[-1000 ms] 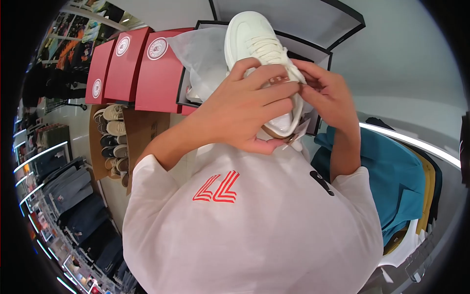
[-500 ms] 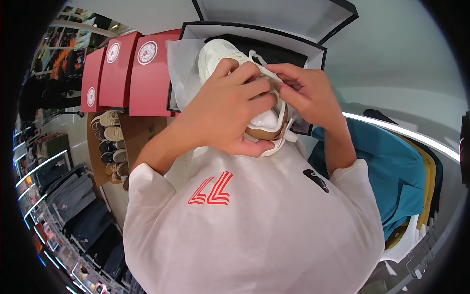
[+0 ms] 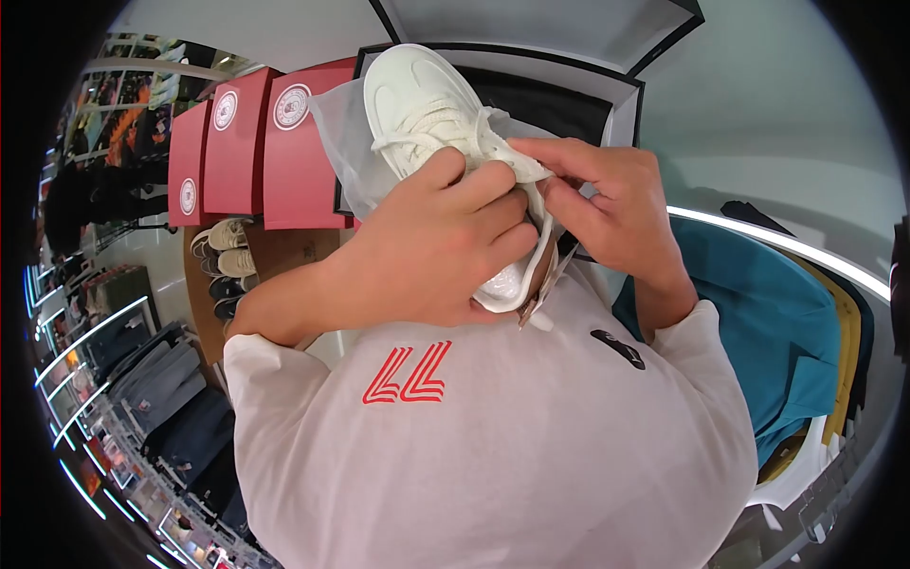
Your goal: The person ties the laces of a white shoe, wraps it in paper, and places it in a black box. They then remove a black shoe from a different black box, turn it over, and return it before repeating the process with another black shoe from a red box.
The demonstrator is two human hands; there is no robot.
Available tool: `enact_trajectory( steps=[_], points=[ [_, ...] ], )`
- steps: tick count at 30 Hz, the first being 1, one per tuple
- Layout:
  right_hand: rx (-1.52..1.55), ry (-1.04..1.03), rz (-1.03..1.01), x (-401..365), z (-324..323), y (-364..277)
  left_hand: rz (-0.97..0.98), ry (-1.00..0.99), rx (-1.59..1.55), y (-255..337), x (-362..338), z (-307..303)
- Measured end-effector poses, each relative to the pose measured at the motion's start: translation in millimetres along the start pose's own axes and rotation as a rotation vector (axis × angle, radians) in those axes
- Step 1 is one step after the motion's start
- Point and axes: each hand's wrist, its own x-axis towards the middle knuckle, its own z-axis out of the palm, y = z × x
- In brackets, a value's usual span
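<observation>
A white lace-up sneaker point(image 3: 417, 100) is held up in front of my chest, over an open shoebox, its toe pointing away from me. My left hand point(image 3: 441, 237) is wrapped around its side and heel end, fingers across the opening. With thumb and index finger, my right hand point(image 3: 602, 199) pinches the shoe's tongue point(image 3: 517, 163) at the top of the laces. Clear-looking wrapping point(image 3: 502, 286) shows inside the opening, and a tag hangs near the heel. White tissue paper point(image 3: 341, 142) sticks out of the black-edged shoebox point(image 3: 626, 109) behind the shoe.
Red boxes with round white labels point(image 3: 294, 106) stand at the left. Below them, a cardboard box point(image 3: 284, 251) holds several shoes. Teal clothing point(image 3: 749, 322) hangs at the right beside a bright light strip point(image 3: 787, 247). Racks of jeans point(image 3: 180, 379) line the lower left.
The sneaker has moved up and a little left, showing more of its toe and laces. My right fingers have drawn the tongue outward to the right. My left hand keeps its hold, shifted slightly lower.
</observation>
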Motion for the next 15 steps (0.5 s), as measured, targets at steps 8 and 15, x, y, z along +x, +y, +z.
enact_trajectory(
  steps=[8, 15],
  points=[
    [-0.020, 0.099, -0.155, -6, 10, 5, -0.038, -0.046, -0.012, 6, -9, -1],
    [-0.040, 0.057, -0.198, 0, 11, 1, -0.136, -0.075, -0.010, 15, -8, -6]
  ],
)
